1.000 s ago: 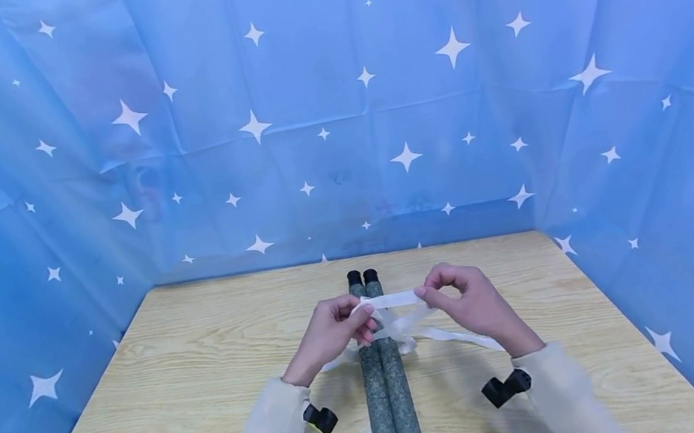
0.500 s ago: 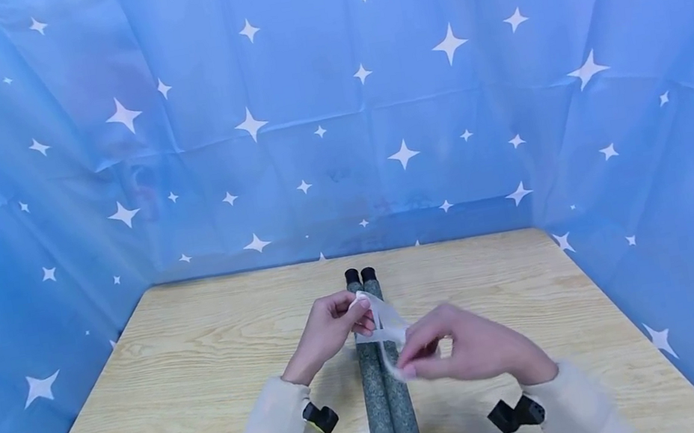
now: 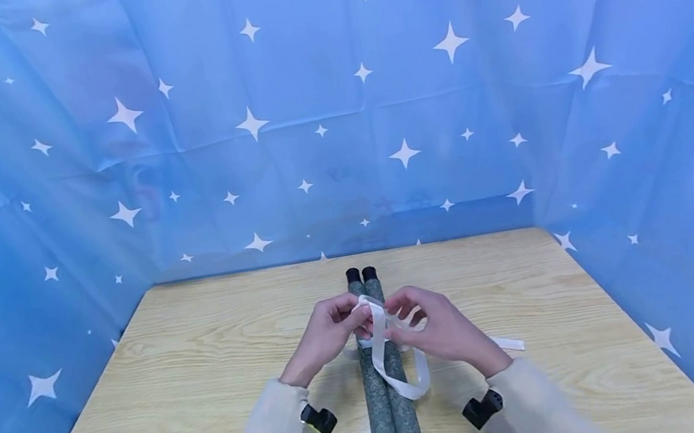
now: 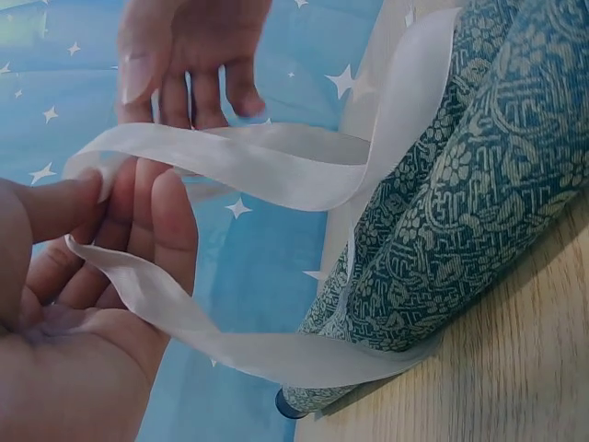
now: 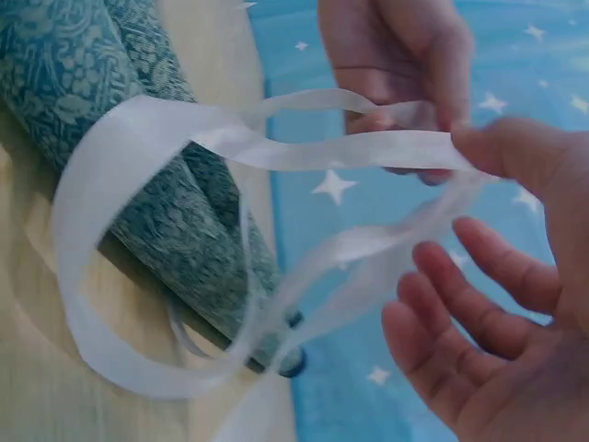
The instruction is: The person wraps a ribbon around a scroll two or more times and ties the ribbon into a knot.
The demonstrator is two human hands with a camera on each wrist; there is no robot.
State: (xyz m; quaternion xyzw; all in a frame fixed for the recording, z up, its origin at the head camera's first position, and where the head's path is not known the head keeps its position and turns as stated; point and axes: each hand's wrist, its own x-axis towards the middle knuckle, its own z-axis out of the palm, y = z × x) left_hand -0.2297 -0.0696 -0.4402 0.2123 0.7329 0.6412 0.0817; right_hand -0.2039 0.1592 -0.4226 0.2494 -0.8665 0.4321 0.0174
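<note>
A hanging scroll (image 3: pixel 379 401), rolled into two parallel tubes of green patterned cloth with dark end knobs, lies lengthwise on the table. A white ribbon (image 3: pixel 377 344) passes around its far half, with a loop hanging over the tubes. My left hand (image 3: pixel 327 331) holds the ribbon above the scroll, pinching it between thumb and fingers (image 4: pixel 78 198). Opposite it, my right hand (image 3: pixel 439 327) is beside the ribbon with thumb and fingers spread apart. In the right wrist view, the thumb (image 5: pixel 515 152) overlaps the ribbon while the other fingers are loosely bent.
The light wood table (image 3: pixel 211 389) extends on both sides of the scroll. A loose ribbon end (image 3: pixel 509 344) shows past my right wrist. Blue cloth (image 3: pixel 327 174) with white stars surrounds the table at the back and sides.
My right hand drew the ribbon nearer and down, then came back up beside the left hand and its fingers spread. The ribbon now hangs in a loop. My left hand stays put.
</note>
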